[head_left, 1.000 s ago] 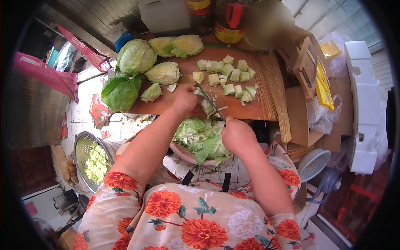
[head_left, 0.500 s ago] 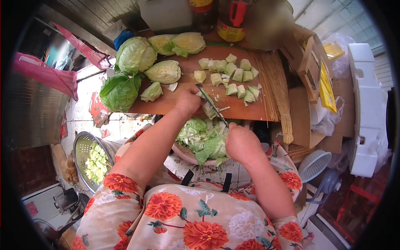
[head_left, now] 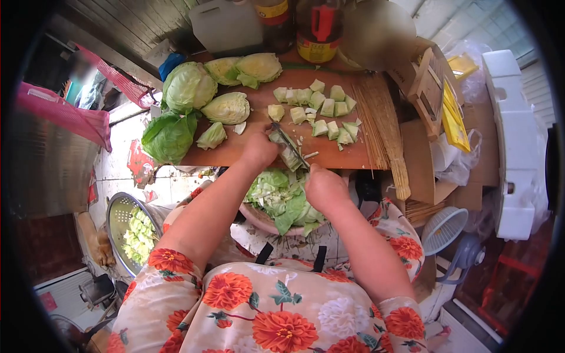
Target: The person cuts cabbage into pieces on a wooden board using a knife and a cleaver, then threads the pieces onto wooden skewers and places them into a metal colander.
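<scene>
My right hand point(head_left: 327, 188) is closed around the handle end of a knife point(head_left: 290, 143), at the front edge of a wooden board point(head_left: 223, 154). The blade slants up and left across a cabbage chunk point(head_left: 286, 156). My left hand point(head_left: 261, 148) grips that chunk from the left, its fingertips partly hidden. Several cut cabbage cores point(head_left: 328, 107) lie on the board beyond the blade. To the left are a whole cabbage point(head_left: 190, 86), a greener cabbage point(head_left: 169, 136), halved pieces point(head_left: 227, 108) and a smaller wedge point(head_left: 212, 136). Below the board's edge, a basin point(head_left: 266, 222) holds loose cabbage leaves point(head_left: 282, 197).
A metal colander point(head_left: 119, 219) with chopped cabbage stands at lower left. A straw brush point(head_left: 385, 120) lies along the board's right end. Large bottles point(head_left: 318, 35) stand at the back. Cardboard boxes point(head_left: 419, 156) and a white foam box point(head_left: 511, 147) are on the right.
My right hand has moved left and slightly up with the knife, bringing the blade along the cabbage chunk. My left hand stays on the chunk. The view has shifted a little.
</scene>
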Demonstrator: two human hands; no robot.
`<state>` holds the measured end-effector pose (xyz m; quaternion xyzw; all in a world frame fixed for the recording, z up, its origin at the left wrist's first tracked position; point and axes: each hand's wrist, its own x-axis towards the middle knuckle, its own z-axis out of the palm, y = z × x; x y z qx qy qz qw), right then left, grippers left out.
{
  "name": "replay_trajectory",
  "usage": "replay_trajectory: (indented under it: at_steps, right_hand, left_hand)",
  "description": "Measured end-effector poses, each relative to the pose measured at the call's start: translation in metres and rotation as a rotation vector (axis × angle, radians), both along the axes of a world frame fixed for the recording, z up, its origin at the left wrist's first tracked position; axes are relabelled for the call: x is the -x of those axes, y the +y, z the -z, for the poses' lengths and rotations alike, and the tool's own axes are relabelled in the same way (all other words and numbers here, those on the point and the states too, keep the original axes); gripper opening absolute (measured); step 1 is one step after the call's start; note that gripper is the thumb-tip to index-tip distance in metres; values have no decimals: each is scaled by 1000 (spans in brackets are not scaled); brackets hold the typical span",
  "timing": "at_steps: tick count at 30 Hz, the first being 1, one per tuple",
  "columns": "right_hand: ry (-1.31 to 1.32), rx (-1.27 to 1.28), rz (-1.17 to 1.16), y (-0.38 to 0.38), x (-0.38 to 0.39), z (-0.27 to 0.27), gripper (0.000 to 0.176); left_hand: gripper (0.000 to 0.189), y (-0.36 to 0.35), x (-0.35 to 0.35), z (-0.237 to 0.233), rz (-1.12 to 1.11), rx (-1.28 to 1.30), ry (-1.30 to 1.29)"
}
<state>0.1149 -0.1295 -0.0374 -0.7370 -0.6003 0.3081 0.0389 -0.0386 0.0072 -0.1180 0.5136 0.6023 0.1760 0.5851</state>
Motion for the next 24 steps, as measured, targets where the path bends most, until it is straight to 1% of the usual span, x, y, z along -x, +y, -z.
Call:
replay_trajectory:
  at_steps: [2, 3, 5, 6, 8, 11, 12, 14, 15, 16, 17, 18, 20, 21, 23, 24]
  right_hand:
    - [26, 35, 32, -6, -1, -4, 22]
    - [16, 56, 28, -12, -3, -5, 22]
    - [4, 76, 23, -21, -5, -8, 22]
    - [24, 84, 63, -26, -6, -10, 23]
    - [44, 93, 104, -34, -8, -13, 24]
    - [110, 133, 178, -49, -13, -16, 26]
    - [133, 150, 203, -54, -13, -16, 27]
    - [156, 167, 229, -62, -15, -14, 27]
    - [158, 110, 249, -65, -16, -13, 28]
    - [159, 51, 269, -67, -17, -12, 30]
    - [160, 50, 271, -68, -20, -12, 30]
    - [108, 12, 241, -66, -23, -14, 29]
    - [59, -26, 214, -63, -27, -14, 29]
    - [20, -48, 203, -61, -30, -12, 27]
    - [-17, -70, 192, -59, -33, -9, 26]
    - [-69, -48, 161, -57, -34, -8, 24]
  left_hand:
    - [51, 5, 1, 4, 180, -68, 77]
    - [51, 3, -2, -6, 181, -66, 74]
    - [34, -1, -10, -45, 263, -142, 258]
    - [34, -1, -11, -55, 262, -143, 255]
    - [33, -1, -13, -65, 207, -44, 167]
    - [33, 3, -8, -53, 226, -39, 160]
    - [33, 1, -8, -58, 228, -37, 159]
    - [28, 0, -7, -67, 138, 147, 19]
    - [28, -1, -6, -71, 138, 147, 19]
    - [29, -1, -4, -74, 130, 247, -29]
    - [31, 0, -2, -76, 123, 348, -77]
    - [31, 2, 1, -67, 126, 347, -76]
    - [35, 7, 10, -39, 108, 299, 68]
    - [35, 8, 14, -37, 110, 298, 69]
    - [40, 8, 21, -32, -73, 263, 37]
    - [40, 8, 23, -34, -72, 262, 38]
